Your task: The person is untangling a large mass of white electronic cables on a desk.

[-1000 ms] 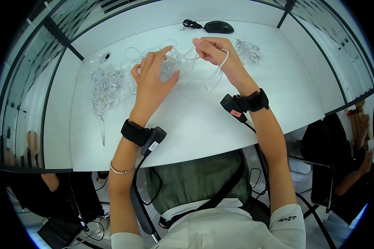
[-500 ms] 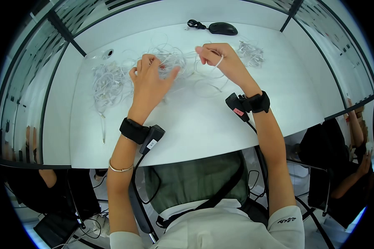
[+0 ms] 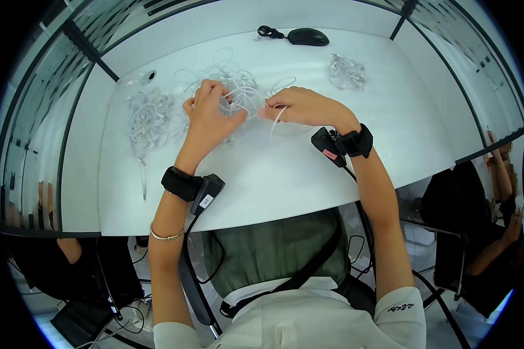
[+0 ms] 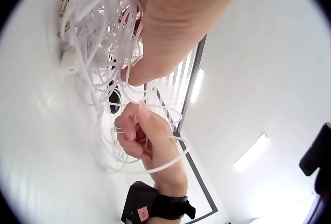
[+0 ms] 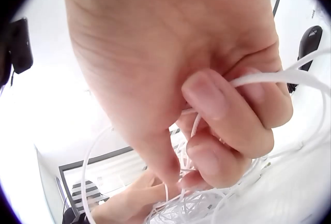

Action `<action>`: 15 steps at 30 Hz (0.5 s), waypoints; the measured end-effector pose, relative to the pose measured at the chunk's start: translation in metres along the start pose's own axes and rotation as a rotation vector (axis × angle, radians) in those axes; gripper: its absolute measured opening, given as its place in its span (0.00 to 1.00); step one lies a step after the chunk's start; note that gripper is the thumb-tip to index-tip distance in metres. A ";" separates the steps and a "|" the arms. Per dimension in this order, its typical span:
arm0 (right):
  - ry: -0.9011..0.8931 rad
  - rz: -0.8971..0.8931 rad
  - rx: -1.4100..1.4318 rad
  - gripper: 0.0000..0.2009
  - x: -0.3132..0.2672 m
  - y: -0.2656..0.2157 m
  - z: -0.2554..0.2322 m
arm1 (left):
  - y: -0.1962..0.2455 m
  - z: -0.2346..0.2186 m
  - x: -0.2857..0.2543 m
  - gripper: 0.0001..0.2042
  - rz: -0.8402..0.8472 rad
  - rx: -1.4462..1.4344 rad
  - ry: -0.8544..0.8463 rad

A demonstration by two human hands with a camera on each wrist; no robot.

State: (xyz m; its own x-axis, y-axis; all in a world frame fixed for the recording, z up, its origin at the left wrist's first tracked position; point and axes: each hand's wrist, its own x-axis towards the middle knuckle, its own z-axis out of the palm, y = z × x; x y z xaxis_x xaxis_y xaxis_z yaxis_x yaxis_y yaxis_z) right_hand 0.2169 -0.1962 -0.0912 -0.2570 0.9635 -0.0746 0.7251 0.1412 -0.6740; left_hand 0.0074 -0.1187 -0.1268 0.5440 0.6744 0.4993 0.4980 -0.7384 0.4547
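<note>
In the head view, a tangle of thin white cables [image 3: 239, 87] lies in the middle of the white table. My left hand [image 3: 211, 113] grips the tangle at its near left side, fingers curled into the strands. In the left wrist view a gold-coloured plug [image 4: 63, 7] and a small white block [image 4: 71, 61] show beside the tangled cords. My right hand [image 3: 308, 107] is close to the tangle's right edge, thumb and fingertips pinching a strand. A white cable [image 5: 274, 78] runs through its curled fingers in the right wrist view and loops outward.
More white cables form a heap [image 3: 148, 119] on the left, one end trailing toward me. At the back right sits a smaller bundle [image 3: 348, 72]. A black mouse [image 3: 308, 37] with its cord coiled is near the back panel. Low partitions [image 3: 442, 87] enclose the table.
My right hand has come down and left toward the tangle, keeping the cable. My left hand's fingers, spread earlier, have curled into the strands.
</note>
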 end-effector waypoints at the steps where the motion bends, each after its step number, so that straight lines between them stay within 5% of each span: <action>1: -0.011 0.004 -0.104 0.24 0.000 -0.001 -0.002 | -0.002 0.001 0.000 0.18 -0.001 0.025 -0.007; 4: 0.109 -0.111 -0.021 0.25 0.003 0.007 0.003 | -0.005 -0.001 0.001 0.17 -0.055 -0.013 0.009; 10: 0.266 0.097 -0.031 0.19 0.001 -0.002 -0.010 | 0.006 -0.012 0.007 0.14 -0.058 0.016 0.049; 11: 0.378 0.008 -0.018 0.20 0.003 0.007 -0.004 | 0.008 -0.014 0.008 0.13 -0.042 0.026 0.056; 15: 0.344 0.014 0.034 0.23 0.000 0.001 -0.005 | 0.008 -0.014 0.008 0.13 0.067 0.055 0.151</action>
State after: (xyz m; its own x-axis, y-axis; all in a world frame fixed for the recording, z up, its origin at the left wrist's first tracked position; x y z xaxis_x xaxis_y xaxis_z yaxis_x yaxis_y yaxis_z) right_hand 0.2212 -0.1946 -0.0881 -0.0125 0.9863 0.1645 0.7041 0.1255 -0.6989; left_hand 0.0065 -0.1192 -0.1087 0.4720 0.6127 0.6339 0.5024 -0.7778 0.3777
